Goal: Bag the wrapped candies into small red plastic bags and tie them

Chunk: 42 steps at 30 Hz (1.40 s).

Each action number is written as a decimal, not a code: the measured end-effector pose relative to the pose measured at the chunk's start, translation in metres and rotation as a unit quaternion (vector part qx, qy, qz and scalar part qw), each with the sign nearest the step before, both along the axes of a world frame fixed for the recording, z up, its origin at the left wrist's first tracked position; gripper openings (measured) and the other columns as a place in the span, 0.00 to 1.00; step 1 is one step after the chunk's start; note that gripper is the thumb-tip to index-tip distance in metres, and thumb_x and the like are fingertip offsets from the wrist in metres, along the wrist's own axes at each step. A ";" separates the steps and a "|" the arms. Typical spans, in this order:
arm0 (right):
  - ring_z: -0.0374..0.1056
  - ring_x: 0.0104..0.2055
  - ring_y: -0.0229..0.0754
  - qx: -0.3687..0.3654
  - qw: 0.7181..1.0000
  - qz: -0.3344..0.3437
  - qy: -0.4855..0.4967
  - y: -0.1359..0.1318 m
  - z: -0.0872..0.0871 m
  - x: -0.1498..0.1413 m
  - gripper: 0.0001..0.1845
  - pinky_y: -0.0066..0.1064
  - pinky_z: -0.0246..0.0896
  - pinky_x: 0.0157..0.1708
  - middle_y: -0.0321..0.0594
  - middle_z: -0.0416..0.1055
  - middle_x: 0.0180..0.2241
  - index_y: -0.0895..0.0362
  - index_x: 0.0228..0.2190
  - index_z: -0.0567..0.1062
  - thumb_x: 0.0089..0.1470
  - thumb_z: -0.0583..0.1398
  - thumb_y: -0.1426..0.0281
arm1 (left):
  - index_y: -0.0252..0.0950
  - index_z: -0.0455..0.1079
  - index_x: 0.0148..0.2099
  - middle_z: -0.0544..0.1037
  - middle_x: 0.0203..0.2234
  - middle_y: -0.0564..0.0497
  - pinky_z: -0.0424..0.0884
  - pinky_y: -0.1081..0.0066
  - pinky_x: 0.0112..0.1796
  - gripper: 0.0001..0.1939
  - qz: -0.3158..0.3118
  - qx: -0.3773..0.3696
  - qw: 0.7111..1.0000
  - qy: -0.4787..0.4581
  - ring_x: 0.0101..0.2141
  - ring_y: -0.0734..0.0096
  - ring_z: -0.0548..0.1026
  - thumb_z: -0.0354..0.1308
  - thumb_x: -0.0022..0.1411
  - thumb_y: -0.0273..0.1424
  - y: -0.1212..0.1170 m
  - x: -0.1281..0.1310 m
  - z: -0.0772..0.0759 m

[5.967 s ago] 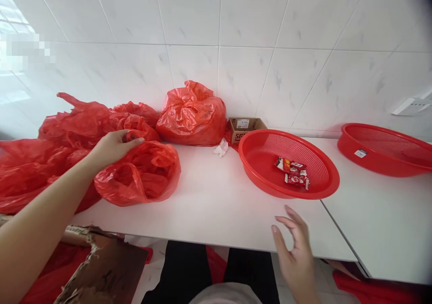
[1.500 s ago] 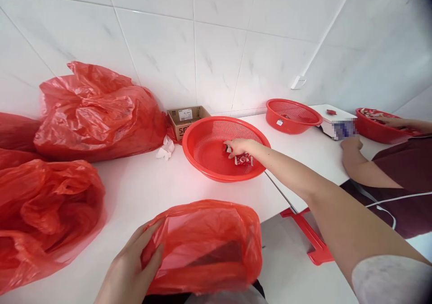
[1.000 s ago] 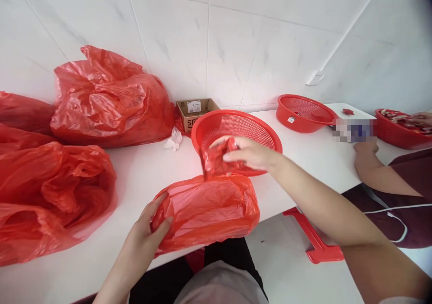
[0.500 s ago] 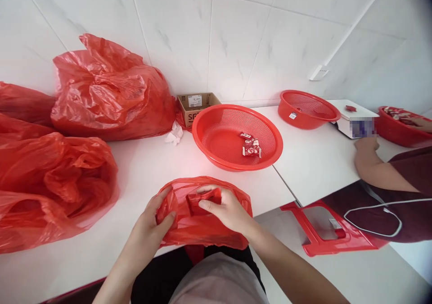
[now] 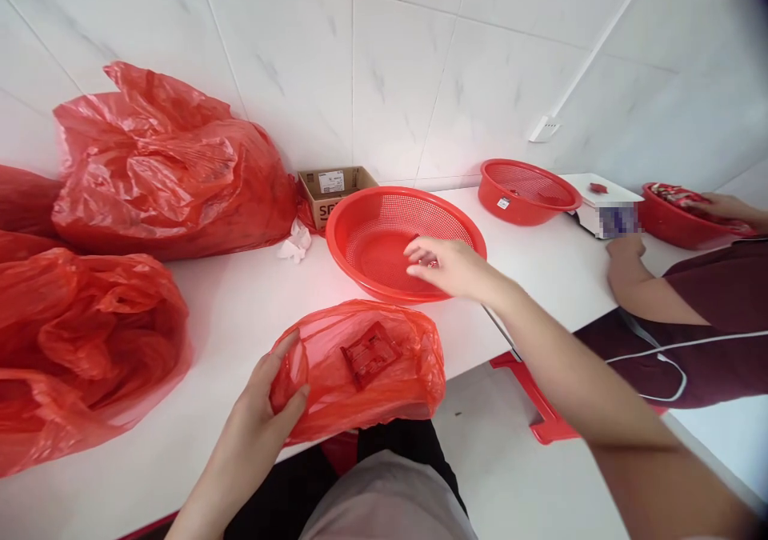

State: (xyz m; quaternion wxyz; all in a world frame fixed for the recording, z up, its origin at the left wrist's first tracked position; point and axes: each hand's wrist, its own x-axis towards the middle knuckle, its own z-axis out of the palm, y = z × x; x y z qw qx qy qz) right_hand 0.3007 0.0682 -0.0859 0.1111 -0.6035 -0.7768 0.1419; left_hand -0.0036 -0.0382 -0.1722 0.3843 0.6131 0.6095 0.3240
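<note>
Your left hand [image 5: 264,404] grips the nearest red bag [image 5: 414,368], probably light, floppy, best held at its rim; your right hand [image 5: 453,268] spreads loosely.

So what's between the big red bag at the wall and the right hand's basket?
An open cardboard box partly behind the basket, a crumpled white scrap in front of the box, some red plastic beside it. Head view.

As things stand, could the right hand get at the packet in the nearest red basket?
Probably yes: the right hand is over the red basket, its fingers parted with part of the packet showing between them. Nothing visible blocks the way, though the hand hides the rest.
</note>
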 end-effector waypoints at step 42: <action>0.71 0.38 0.45 -0.189 0.972 0.003 -0.144 0.138 -0.057 0.052 0.20 0.28 0.59 0.32 0.42 0.75 0.38 0.54 0.42 0.74 0.43 0.67 0.69 | 0.40 0.69 0.38 0.65 0.18 0.57 0.64 0.77 0.24 0.25 0.180 -0.041 0.969 -0.164 0.25 0.71 0.67 0.59 0.53 0.56 -0.011 -0.010 -0.001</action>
